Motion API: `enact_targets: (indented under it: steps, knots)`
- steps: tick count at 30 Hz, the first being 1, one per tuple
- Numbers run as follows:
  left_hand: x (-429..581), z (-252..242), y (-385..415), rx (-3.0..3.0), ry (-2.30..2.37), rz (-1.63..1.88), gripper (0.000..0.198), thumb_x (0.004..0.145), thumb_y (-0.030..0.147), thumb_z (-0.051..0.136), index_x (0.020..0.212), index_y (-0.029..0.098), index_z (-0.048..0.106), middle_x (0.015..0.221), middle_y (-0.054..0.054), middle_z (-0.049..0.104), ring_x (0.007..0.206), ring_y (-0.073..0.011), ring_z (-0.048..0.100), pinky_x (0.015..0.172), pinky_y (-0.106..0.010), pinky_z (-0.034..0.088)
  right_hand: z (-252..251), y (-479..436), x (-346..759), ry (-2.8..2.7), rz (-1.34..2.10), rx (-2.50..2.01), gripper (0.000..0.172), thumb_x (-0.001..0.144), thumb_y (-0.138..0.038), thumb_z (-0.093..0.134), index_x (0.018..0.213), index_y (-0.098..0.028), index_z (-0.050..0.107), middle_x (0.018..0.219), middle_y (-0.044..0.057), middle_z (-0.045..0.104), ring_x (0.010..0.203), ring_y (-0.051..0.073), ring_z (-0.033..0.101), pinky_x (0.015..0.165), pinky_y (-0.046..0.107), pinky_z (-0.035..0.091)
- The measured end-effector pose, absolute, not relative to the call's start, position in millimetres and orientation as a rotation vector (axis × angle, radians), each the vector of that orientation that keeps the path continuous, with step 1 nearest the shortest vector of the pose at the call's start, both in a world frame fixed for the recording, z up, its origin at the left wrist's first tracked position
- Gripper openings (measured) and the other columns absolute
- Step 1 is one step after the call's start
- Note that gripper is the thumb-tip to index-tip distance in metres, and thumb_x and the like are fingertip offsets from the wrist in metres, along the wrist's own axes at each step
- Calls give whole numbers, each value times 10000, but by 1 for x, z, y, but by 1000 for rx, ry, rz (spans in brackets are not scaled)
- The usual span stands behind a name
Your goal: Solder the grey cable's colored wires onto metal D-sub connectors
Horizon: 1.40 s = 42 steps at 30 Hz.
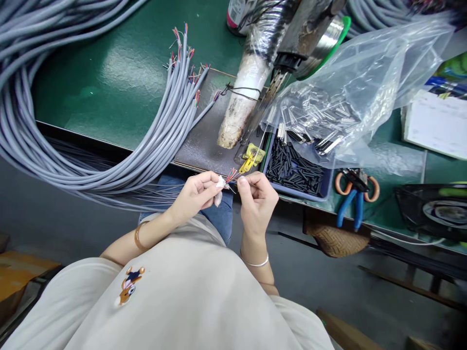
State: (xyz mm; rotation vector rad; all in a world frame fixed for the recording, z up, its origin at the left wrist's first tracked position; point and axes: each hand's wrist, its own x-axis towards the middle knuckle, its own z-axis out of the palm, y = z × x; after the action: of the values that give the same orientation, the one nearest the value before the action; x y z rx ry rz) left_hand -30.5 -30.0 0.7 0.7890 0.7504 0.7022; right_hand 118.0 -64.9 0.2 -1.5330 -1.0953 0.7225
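Observation:
My left hand (197, 195) is closed around the stripped end of a cable, just over the table's front edge. White wrapping shows on its fingertips. From between its fingers a fan of thin coloured wires (231, 175), mostly red, spreads out. My right hand (258, 197) faces it from the right, thumb and forefinger pinched on the tips of these wires. Which wire it grips is hidden. Just beyond the fingers lie yellow tags (248, 163) on a yellow lump. A bundle of grey cables (160, 131) with stripped ends rests on the left.
A blue tray (321, 197) holds black tube pieces, with a clear bag (383, 63) of metal connectors partly over it. Behind stand a wrapped white tube (242, 92) and a solder spool (324, 43). Blue-handled pliers (350, 209) and orange-handled scissors (372, 189) lie at the front edge.

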Motion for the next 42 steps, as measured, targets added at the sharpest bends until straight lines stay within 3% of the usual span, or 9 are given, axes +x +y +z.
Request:
enact_targets:
  steps: [4, 8, 17, 23, 29, 32, 37, 42]
  knots:
    - [-31, 0, -30, 776, 755, 718, 457, 811, 553, 785, 856, 158, 560, 549, 43, 607, 367, -16, 318, 386, -178, 186, -2, -63, 121, -1061, 859, -1502, 278, 904, -456, 673, 793, -201, 680, 702, -15, 625, 559, 91, 482, 505, 232, 380]
    - [-30, -2, -29, 785, 767, 760, 431, 815, 531, 786, 869, 160, 574, 558, 52, 605, 372, -21, 352, 379, -173, 216, -3, -62, 122, -1046, 859, -1494, 212, 863, -418, 719, 808, -213, 716, 749, 3, 680, 642, 123, 597, 565, 245, 477]
    - [-30, -7, -32, 837, 852, 835, 365, 771, 405, 845, 884, 137, 625, 653, 29, 653, 449, -34, 476, 432, -163, 378, 1, -64, 120, -1060, 802, -1538, 125, 839, -326, 741, 795, -210, 751, 709, -3, 654, 605, 107, 542, 510, 234, 404]
    - [-31, 0, -30, 822, 831, 814, 417, 726, 439, 877, 851, 138, 617, 612, 37, 634, 437, -33, 465, 417, -159, 366, 3, -63, 122, -986, 861, -1522, 148, 815, -352, 766, 774, -211, 748, 677, -8, 649, 561, 95, 505, 460, 220, 349]
    - [-31, 1, -31, 826, 824, 773, 464, 726, 494, 868, 856, 135, 606, 616, 26, 648, 422, -33, 464, 406, -161, 365, 6, -62, 124, -976, 939, -1525, 159, 768, -350, 804, 765, -205, 740, 574, -50, 543, 467, 54, 344, 419, 211, 228]
    - [-33, -1, -31, 800, 787, 759, 447, 780, 516, 822, 869, 142, 594, 611, 16, 666, 381, -27, 431, 376, -163, 301, 7, -61, 124, -969, 980, -1502, 182, 754, -337, 816, 711, -203, 701, 543, -71, 489, 443, 35, 280, 415, 204, 196]
    - [-37, -2, -28, 710, 688, 736, 431, 804, 512, 803, 861, 150, 574, 599, 6, 680, 331, -11, 349, 356, -170, 189, 1, -56, 124, -887, 1166, -1351, 231, 763, -401, 805, 726, -203, 690, 610, -39, 592, 467, 49, 381, 440, 197, 314]
    - [-39, -1, -26, 751, 688, 673, 454, 793, 531, 808, 860, 149, 573, 576, 7, 663, 341, -13, 336, 362, -174, 182, -2, -55, 127, -869, 1219, -1338, 272, 750, -451, 824, 778, -205, 712, 661, -25, 624, 523, 69, 470, 501, 209, 416]
